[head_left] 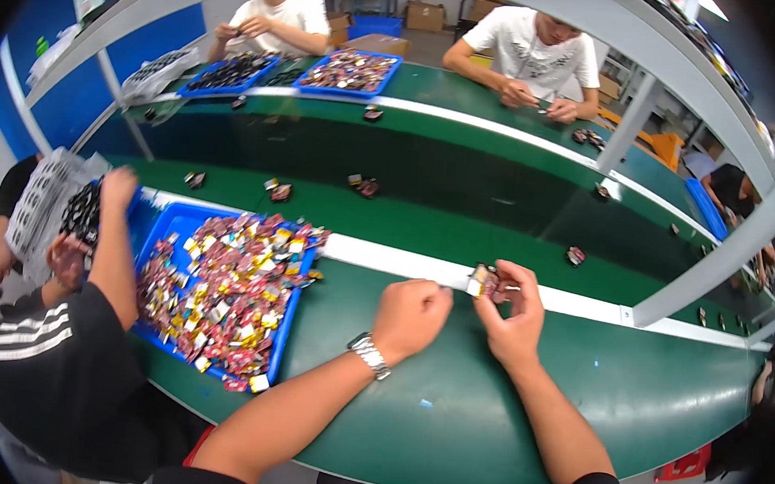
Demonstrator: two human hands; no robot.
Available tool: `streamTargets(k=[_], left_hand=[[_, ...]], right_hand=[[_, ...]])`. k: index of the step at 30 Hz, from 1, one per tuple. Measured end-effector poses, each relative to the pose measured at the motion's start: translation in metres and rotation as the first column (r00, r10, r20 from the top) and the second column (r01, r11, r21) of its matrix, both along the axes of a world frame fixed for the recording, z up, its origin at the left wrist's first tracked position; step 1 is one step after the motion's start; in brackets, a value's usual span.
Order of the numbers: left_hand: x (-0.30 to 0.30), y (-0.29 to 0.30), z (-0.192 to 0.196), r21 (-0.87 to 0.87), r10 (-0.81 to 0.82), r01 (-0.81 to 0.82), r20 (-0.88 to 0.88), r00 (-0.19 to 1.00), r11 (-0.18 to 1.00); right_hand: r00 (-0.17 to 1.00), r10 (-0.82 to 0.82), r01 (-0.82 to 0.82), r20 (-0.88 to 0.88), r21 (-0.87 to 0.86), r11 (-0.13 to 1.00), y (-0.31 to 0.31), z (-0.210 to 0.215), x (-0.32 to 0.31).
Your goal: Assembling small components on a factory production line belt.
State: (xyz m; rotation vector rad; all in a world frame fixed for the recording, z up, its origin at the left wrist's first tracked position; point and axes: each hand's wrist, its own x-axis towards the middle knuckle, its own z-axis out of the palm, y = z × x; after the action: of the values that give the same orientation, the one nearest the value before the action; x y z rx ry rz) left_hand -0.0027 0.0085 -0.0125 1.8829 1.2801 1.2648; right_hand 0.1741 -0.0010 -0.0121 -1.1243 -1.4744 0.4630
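Right fingers (523,276), small maroon-and-white piece (484,281) between their tips

No text can be read; the print (542,67) on the right-hand white T-shirt (529,50) is too small.

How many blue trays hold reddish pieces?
2: one tray left of the left hand, another tray across the belt. More may be hidden; contents of the far-right blue container are unclear.

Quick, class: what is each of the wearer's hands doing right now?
Left hand: curled closed; whether it holds anything cannot be told.
Right hand: holding a small maroon-and-pale piece at its fingertips.
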Motion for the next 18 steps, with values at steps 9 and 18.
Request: streamTargets(k=[9,18], left_hand=[[-0.006,0.004,-0.002,-0.291,0.014,0.21,0.614,0.789,0.933],[-0.014,0.005,-0.001,-0.284,-0.133,0.285,0.456,0.88,0.916]], right_hand=[[0.91,0.349,-0.358,0.223,-0.003,0.934,-0.015,0.018,-0.005],[0.922,0.338,-0.348,0.188,0.021,0.937,-0.009,0.016,-0.001]])
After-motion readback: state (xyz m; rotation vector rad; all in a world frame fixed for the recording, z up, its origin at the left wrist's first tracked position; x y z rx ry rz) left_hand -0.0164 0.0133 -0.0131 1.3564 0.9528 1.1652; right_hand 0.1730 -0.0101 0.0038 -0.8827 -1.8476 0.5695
